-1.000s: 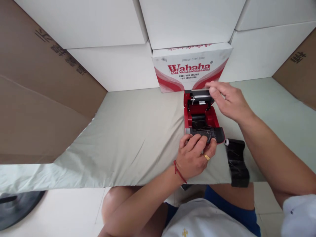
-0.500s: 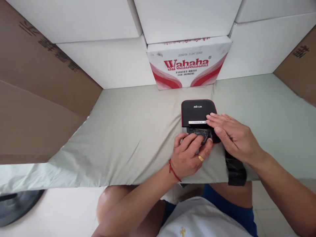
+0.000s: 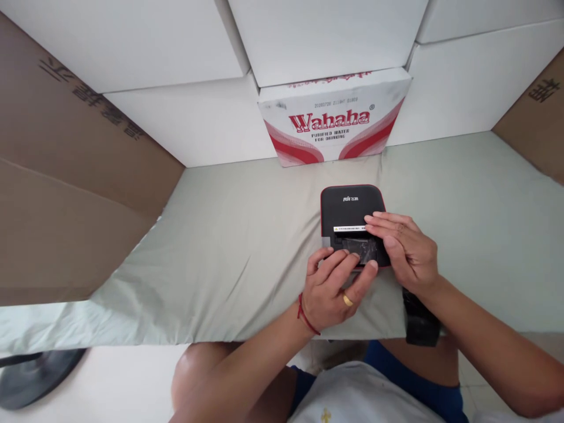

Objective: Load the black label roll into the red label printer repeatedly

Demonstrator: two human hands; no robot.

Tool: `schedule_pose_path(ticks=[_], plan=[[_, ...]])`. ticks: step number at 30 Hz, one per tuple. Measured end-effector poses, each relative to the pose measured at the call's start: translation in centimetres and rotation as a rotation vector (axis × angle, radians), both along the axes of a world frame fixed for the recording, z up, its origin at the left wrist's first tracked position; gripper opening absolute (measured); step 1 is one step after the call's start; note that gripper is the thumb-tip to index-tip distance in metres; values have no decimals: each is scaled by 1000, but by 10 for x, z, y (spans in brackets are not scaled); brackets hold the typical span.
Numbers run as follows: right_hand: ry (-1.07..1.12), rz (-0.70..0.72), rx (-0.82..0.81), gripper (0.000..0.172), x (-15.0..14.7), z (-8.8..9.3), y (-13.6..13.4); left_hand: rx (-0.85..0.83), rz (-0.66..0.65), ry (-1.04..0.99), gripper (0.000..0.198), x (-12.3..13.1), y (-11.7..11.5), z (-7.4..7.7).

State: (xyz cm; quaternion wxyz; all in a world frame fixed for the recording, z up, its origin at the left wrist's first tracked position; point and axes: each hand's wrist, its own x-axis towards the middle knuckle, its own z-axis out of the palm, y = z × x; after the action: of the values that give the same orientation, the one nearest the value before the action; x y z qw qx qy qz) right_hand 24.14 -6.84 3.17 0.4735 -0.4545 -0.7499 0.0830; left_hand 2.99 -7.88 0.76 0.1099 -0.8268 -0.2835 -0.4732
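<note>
A black device with a thin red edge (image 3: 350, 207) lies on the pale green cloth, a white label strip across it. On its near part sits a dark, glossy, clear-wrapped piece (image 3: 361, 248). My left hand (image 3: 337, 285), with a gold ring and a red wrist cord, rests its spread fingertips at the device's near edge and on the glossy piece. My right hand (image 3: 408, 247) lies with outstretched fingers over the device's right side. Below my right hand, a black strip (image 3: 420, 320) hangs over the cloth's front edge.
A white and red Wahaha carton (image 3: 332, 126) stands behind the device, against stacked white boxes (image 3: 185, 120). Brown cardboard (image 3: 79, 194) rises at the left, and more (image 3: 535, 126) at the right. A round black base (image 3: 39, 376) is on the floor at lower left.
The view has shifted slightly. My left fingers have drawn back a little from the glossy piece, showing more of it and a grey patch on the device's left side.
</note>
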Motion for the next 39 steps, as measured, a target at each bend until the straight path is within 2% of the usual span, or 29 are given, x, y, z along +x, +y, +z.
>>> schedule_pose_path(ticks=[3, 5, 10, 15, 18, 21, 26, 30, 35, 39], plan=[[-39, 72, 72, 40, 1, -5, -4, -8, 10, -113, 38, -7, 1, 0], [-84, 104, 131, 40, 1, -8, -9, -70, 53, -170, 41, -14, 4, 2], [-74, -10, 232, 41, 2, -9, -20, -242, 133, -243, 28, -30, 13, 5], [-92, 33, 205, 39, 4, -6, -21, -214, 86, -185, 29, -33, 21, 6], [-104, 54, 241, 35, 5, -5, -19, -169, 34, -156, 30, -33, 27, 10], [-109, 74, 279, 31, 6, -5, -16, -208, 21, -188, 34, -34, 30, 12], [-56, 119, 237, 34, 6, -3, -10, -285, 41, -254, 45, -36, 26, 6], [-52, 126, 230, 34, 7, -2, -9, -245, 33, -251, 42, -39, 25, 3], [-65, 137, 227, 32, 8, 0, -10, -147, 13, -125, 33, -42, 30, 10], [-58, 131, 222, 31, 7, 1, -9, -263, 33, -172, 39, -42, 33, 18]])
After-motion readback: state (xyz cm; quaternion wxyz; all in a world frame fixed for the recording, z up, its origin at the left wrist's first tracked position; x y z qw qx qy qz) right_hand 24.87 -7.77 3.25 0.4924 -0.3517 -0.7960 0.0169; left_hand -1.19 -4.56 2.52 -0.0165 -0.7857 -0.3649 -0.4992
